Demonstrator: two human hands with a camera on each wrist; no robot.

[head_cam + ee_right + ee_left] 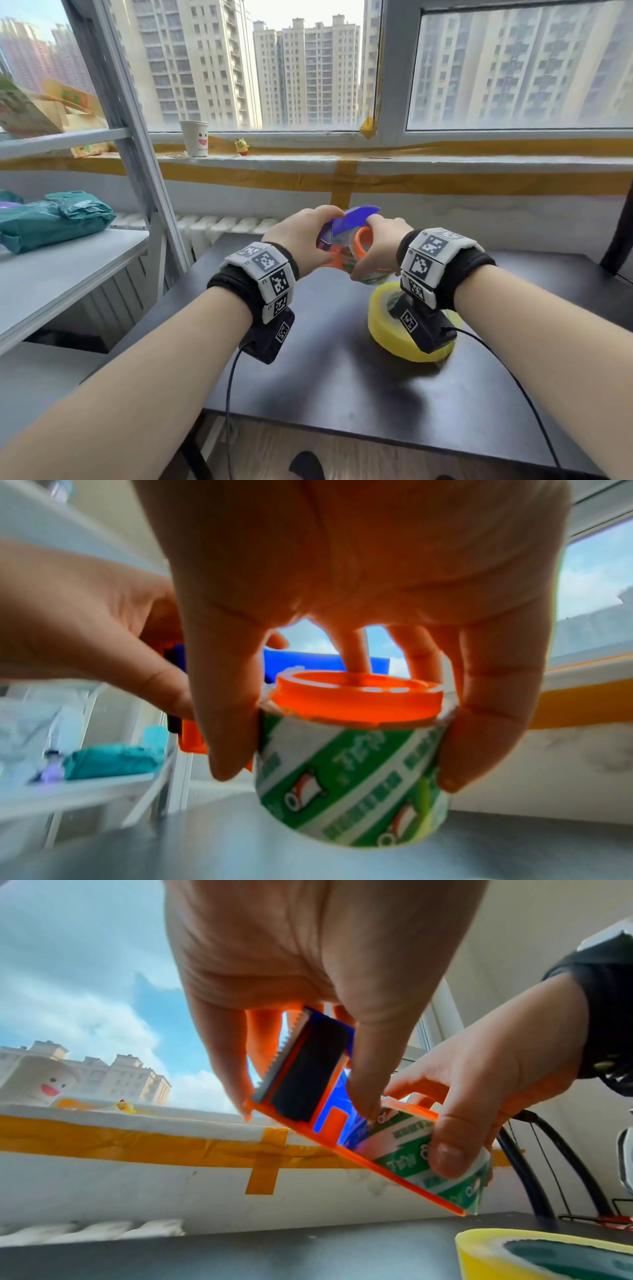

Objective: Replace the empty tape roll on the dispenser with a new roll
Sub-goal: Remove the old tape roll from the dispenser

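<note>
Your left hand grips the orange tape dispenser; your right hand clasps the empty core, whose sudden release could fling it.

Head looks down; wrists close, sharing dispenser.

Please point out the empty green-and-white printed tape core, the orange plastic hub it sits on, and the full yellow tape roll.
green-and-white printed tape core (pixel 352 780): right wrist view, printed outer wall.
orange plastic hub (pixel 356 704): right wrist view, front of the rim.
yellow tape roll (pixel 394 337): head view, left outer side.
</note>
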